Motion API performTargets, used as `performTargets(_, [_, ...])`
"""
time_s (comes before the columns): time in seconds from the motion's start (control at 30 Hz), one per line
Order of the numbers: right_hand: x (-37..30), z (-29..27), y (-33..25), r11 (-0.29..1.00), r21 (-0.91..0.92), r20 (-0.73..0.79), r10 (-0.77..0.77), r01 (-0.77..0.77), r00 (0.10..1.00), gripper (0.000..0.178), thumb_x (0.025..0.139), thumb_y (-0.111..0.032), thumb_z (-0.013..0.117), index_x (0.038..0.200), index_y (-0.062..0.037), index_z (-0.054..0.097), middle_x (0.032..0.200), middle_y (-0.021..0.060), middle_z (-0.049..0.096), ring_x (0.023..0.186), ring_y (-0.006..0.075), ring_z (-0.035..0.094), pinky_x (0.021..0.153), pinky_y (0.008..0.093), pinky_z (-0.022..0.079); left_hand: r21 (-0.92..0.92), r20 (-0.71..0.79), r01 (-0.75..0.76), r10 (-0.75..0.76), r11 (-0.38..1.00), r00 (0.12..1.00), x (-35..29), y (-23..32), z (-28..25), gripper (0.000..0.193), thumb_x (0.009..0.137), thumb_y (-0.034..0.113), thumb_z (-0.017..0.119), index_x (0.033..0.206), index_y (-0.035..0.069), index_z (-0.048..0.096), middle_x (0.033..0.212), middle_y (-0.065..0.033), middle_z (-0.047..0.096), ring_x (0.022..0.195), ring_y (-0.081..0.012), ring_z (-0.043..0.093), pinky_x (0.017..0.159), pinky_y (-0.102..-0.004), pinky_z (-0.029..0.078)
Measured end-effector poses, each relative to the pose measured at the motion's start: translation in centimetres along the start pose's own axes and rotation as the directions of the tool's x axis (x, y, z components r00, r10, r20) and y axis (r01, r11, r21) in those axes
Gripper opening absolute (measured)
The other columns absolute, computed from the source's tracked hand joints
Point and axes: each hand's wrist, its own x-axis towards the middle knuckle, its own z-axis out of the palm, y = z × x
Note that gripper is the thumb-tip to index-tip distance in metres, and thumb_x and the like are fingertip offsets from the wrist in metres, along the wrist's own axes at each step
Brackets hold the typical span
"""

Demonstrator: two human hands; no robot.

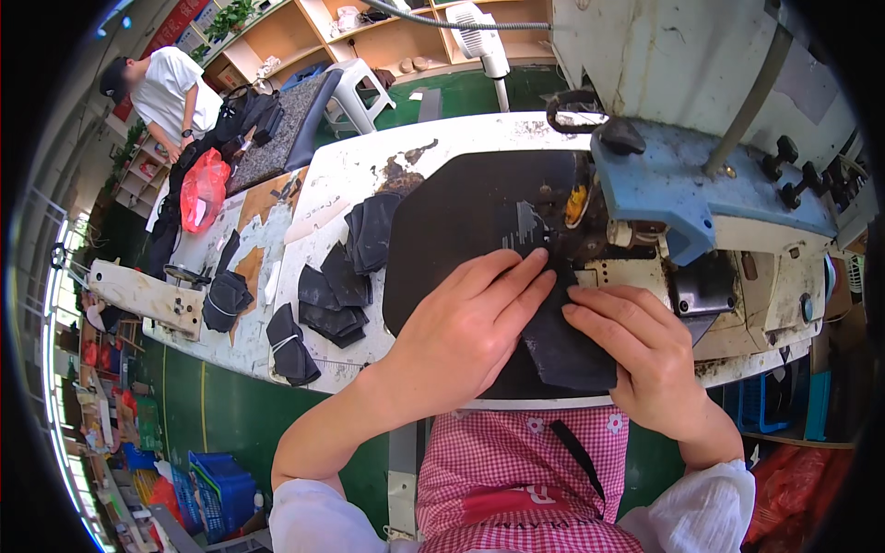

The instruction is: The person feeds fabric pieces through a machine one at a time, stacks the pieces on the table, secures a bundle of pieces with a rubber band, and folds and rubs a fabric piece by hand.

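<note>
A dark, flat piece of leather-like material (572,346) lies on the black work plate (442,212) of a blue-and-white industrial machine (673,175), which looks like a sewing machine. My left hand (461,327) rests on the piece's left side, fingers stretched forward and fingertips close to the machine's working point. My right hand (645,355) holds the right edge, with fingers on top and the thumb low at the side. The far end of the piece runs in under the machine head, where details are too dark to make out.
Several stacks of black cut pieces (373,230) lie left of the plate, some tied in bundles (292,346). Farther left are a white machine arm (147,297) and a red plastic bag (204,189). Another person (175,97) stands at the far left. A white stool (358,95) stands behind.
</note>
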Motion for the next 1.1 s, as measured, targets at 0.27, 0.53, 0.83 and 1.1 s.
performTargets(0.27, [0.1, -0.2, -0.1, 1.0, -0.011, 0.029, 0.026, -0.026, 0.999, 0.05, 0.061, 0.005, 0.059, 0.11, 0.0009, 0.066, 0.116, 0.0146, 0.065, 0.1, 0.0331, 0.063, 0.086, 0.0409, 0.054, -0.1, 0.153, 0.043, -0.027, 0.994, 0.988, 0.1, -0.4, -0.8, 0.055, 0.076, 0.009, 0.067, 0.127, -0.009, 0.054, 0.141, -0.0234, 0.047, 0.125, -0.0372, 0.047, 0.106, -0.0432, 0.042])
performTargets(0.53, [0.1, -0.3, -0.2, 0.999, -0.021, 0.052, 0.036, -0.035, 0.998, 0.047, 0.065, 0.003, 0.063, 0.112, -0.0002, 0.066, 0.117, 0.0142, 0.065, 0.1, 0.0328, 0.063, 0.086, 0.0411, 0.053, -0.094, 0.152, -0.041, 0.055, 0.995, 0.987, 0.3, -1.9, -1.2, 0.058, 0.074, 0.007, 0.069, 0.13, -0.001, 0.056, 0.139, -0.0193, 0.049, 0.126, -0.0362, 0.048, 0.107, -0.0448, 0.042])
performTargets(0.83, [0.1, 0.0, -0.3, 0.999, -0.01, 0.009, 0.049, -0.049, 0.999, 0.037, 0.07, 0.001, 0.069, 0.107, -0.0007, 0.068, 0.114, 0.0127, 0.067, 0.098, 0.0309, 0.064, 0.084, 0.0393, 0.054, -0.026, 0.133, -0.13, 0.133, 0.991, 0.982, 0.3, -2.7, -1.6, 0.059, 0.073, 0.01, 0.071, 0.131, 0.01, 0.06, 0.137, -0.0149, 0.052, 0.121, -0.0344, 0.053, 0.102, -0.0434, 0.048])
performTargets(1.1, [0.2, 0.3, -0.4, 0.998, -0.025, -0.044, 0.053, -0.054, 0.998, 0.029, 0.073, -0.003, 0.074, 0.102, -0.0024, 0.07, 0.109, 0.0099, 0.069, 0.097, 0.0279, 0.066, 0.082, 0.0375, 0.055, 0.035, 0.095, -0.232, 0.228, 0.972, 0.969, 0.4, -4.3, -1.4, 0.046, 0.076, 0.012, 0.069, 0.122, 0.012, 0.066, 0.132, -0.013, 0.058, 0.12, -0.0345, 0.057, 0.097, -0.0419, 0.053])
